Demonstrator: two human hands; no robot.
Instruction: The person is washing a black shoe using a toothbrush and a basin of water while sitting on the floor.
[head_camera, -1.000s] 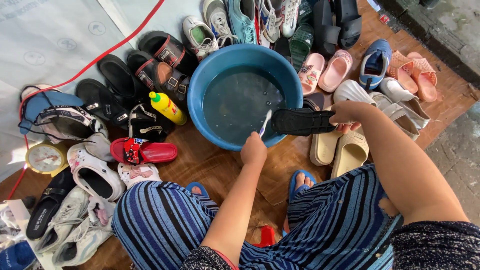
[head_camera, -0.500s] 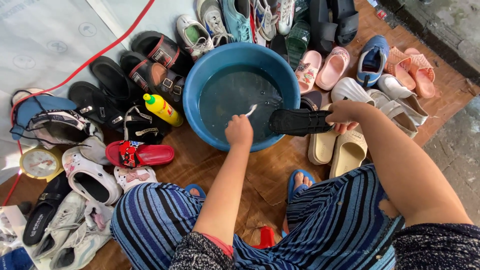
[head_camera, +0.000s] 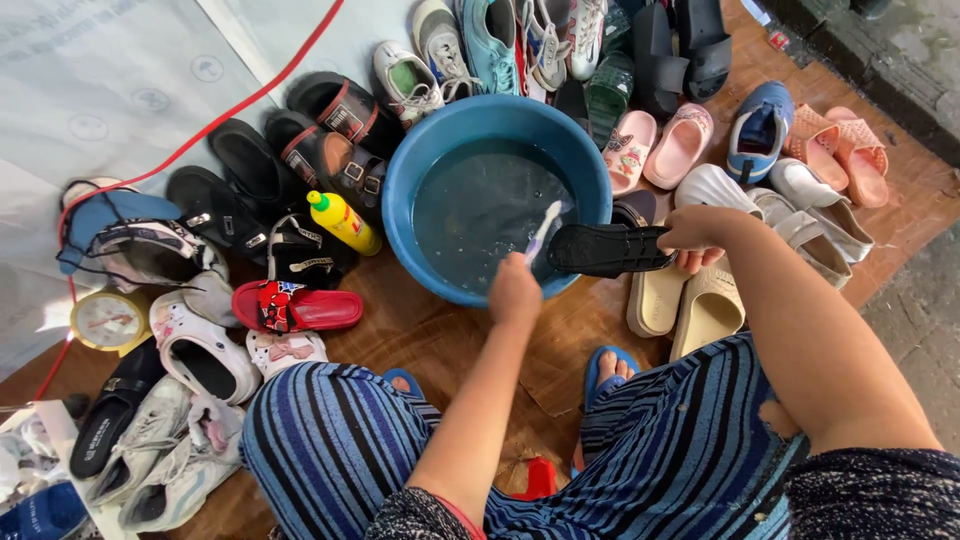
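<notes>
Black sandal sits sideways in your right hand, sole up, right at the rim of the blue basin. Your fingers wrap around its heel end, so that hand is grasping the sandal tight. The toe end pokes out over the water.

Your left hand is closed around a white toothbrush. The brush points up and away from you, over the water, with its tip just beside the toe end of the sandal. It may be touching the sandal, but the view is too small to be sure.

The basin holds dark water with a few small bubbles. It stands on a brown wooden floor in front of your knees, and you wear striped blue trousers.

Shoes lie all around the basin. A yellow bottle with a green cap lies just left of it. A red slipper is near the bottle. Pink slippers are behind the basin on the right, and beige slippers lie under your right arm. A small yellow clock is far off to the left.
</notes>
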